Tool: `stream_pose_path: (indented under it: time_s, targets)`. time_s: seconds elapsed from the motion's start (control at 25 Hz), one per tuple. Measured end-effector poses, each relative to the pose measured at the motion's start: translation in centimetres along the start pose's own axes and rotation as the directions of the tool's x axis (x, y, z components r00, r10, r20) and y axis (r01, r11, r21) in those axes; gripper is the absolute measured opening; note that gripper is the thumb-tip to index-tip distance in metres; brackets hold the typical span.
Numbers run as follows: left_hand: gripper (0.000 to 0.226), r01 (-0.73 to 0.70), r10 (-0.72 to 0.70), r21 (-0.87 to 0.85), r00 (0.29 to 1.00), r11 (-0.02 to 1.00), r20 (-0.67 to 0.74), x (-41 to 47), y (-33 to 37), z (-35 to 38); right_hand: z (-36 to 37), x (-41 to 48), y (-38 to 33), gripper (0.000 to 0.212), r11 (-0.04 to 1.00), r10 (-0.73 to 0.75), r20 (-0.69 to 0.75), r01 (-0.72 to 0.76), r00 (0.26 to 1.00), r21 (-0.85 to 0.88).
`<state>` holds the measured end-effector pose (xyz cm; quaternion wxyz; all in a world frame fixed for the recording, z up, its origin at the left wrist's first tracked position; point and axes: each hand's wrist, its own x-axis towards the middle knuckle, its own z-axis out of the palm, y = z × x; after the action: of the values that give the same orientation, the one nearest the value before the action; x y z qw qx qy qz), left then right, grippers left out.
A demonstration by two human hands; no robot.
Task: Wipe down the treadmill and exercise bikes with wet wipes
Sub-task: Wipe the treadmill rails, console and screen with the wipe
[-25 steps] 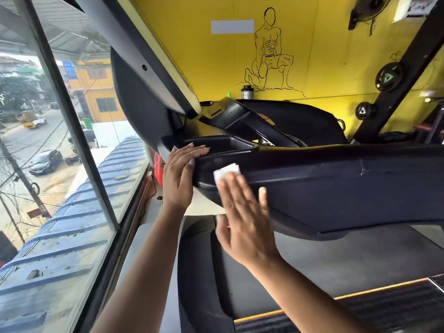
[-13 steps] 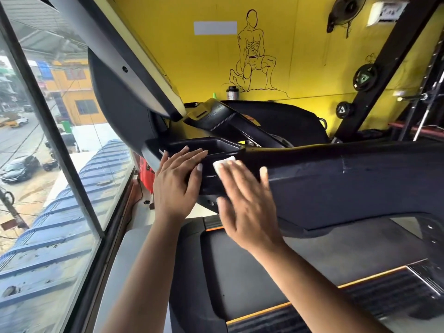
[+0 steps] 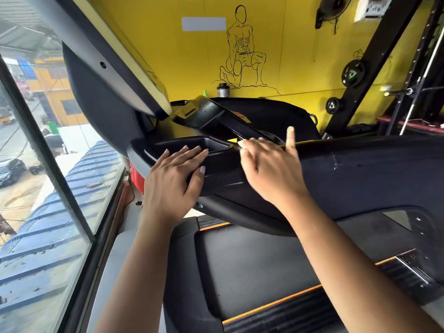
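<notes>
Treadmill deck (image 3: 252, 272) nearest, below both arms. Left hand (image 3: 173, 181) lies flat, fingers straight, on the console (image 3: 360, 174) edge beside the tray recess (image 3: 192, 143); it holds nothing. Right hand (image 3: 271, 171) bends its fingers over the console's top rim, little finger raised. A pale sliver at the fingertips is likely the wet wipe (image 3: 241, 144). Grip pinching or merely pressing: cannot tell.

Risk: wipe slips off the rim into the gap behind, since so little of it sits under the fingers.

Count: hands 2, wipe 1, treadmill 1, tray recess 1. On the far yellow wall (image 3: 300, 32), weight plates (image 3: 353, 73) 2.
</notes>
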<state>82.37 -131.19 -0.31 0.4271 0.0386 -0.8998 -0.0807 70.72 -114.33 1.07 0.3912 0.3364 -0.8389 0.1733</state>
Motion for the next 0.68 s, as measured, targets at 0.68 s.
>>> stream_pose_path:
  time_s: [0.68]
  targets:
    - [0.036,-0.268,0.283,0.142,0.954,0.953,-0.1,0.4,2.1,2.0,4.6,-7.8,2.2,0.07,0.906,0.35,-0.173,-0.286,0.92,0.311]
